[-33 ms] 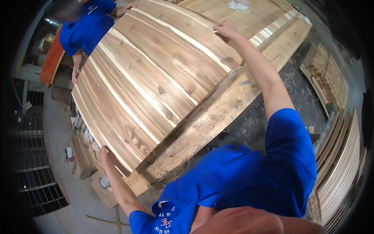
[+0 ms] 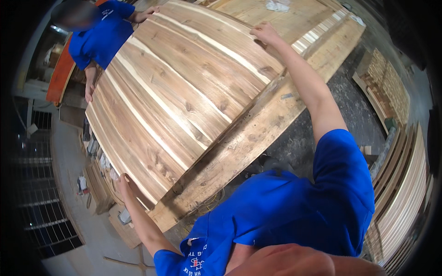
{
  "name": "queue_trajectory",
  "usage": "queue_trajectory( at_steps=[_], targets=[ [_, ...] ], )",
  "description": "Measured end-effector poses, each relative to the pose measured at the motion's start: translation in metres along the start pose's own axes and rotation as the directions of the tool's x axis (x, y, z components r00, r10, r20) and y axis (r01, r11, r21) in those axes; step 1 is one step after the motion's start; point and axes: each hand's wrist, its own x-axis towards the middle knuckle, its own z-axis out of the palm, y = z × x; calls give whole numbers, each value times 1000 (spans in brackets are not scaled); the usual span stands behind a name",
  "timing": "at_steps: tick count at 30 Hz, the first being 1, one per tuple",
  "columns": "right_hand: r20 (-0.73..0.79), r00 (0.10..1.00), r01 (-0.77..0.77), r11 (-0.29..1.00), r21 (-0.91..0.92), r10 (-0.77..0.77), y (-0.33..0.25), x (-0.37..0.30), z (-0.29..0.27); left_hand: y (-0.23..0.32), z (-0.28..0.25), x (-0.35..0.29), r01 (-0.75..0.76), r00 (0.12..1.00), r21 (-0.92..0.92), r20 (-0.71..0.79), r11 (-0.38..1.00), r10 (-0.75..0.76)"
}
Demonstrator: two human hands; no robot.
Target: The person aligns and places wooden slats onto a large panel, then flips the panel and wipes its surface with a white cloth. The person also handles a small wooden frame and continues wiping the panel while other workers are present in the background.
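Note:
A large wooden panel (image 2: 184,87), glued up from brown and pale strips, lies tilted over a workbench (image 2: 239,142). My left hand (image 2: 123,185) grips its near left edge, fingers bent around the rim. At the far right end of the same panel, my right hand (image 2: 265,33) is closed on the edge, its thumb side up. Across from me a co-worker in a blue shirt (image 2: 99,39) holds the opposite side with both hands, one at the left corner and one at the top. A dark gap shows between the panel's near edge and the bench.
Behind the panel, the bench carries a crumpled white cloth (image 2: 277,5) and a row of pale wood strips (image 2: 317,34). Stacked boards (image 2: 400,198) and a pile of wood pieces (image 2: 384,80) stand at the right. More boards (image 2: 97,188) lie on the left floor.

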Motion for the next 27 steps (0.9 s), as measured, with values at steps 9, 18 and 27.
queue_trajectory(
  at_steps=[9,18,27],
  targets=[
    [-304,871,-74,714,696,386,11,-292,-66,35,69,-181,-966,205,-198,-183,169,961],
    [610,648,-754,498,428,456,83,-610,7,-61,186,-434,-716,-205,-618,631,324,748],
    [811,321,-947,174,270,488,96,-837,-39,-203,295,-521,-788,44,-131,962,602,268]
  ],
)
